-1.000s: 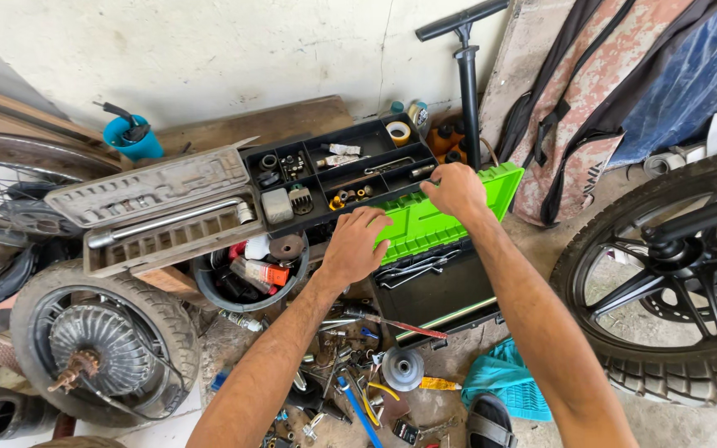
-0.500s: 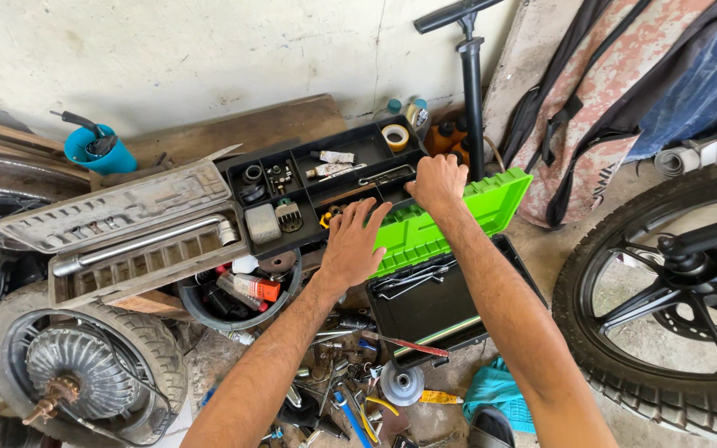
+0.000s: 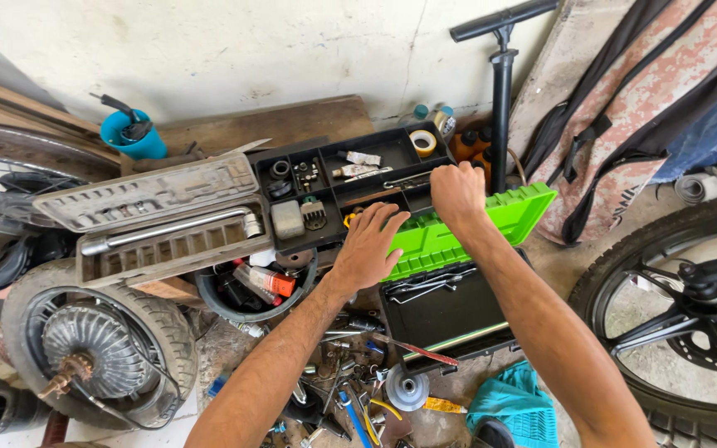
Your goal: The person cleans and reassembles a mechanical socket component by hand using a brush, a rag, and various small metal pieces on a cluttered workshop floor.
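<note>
My left hand (image 3: 369, 246) is spread, fingers apart, over the front edge of a black compartment tray (image 3: 392, 149) and holds nothing. My right hand (image 3: 456, 191) is curled over the tray's right end, fingers reaching down into a compartment; whether they pinch anything is hidden. The tray carries small parts, sockets and a roll of tape (image 3: 422, 142). Below it lies an open toolbox with a bright green lid (image 3: 491, 220) and a black body (image 3: 450, 311) with wrenches inside.
A grey socket-set case (image 3: 159, 217) lies open at left. A wheel with a hub motor (image 3: 85, 348) sits bottom left, a motorcycle wheel (image 3: 690, 307) at right. A black floor pump (image 3: 501, 91) stands by the wall. Loose tools (image 3: 350, 390) and a teal cloth (image 3: 516, 406) litter the floor.
The view has drifted so the scene sits slightly lower and to the right. My right hand has stayed at the tray's right end; my left hand remains spread at its front edge.
</note>
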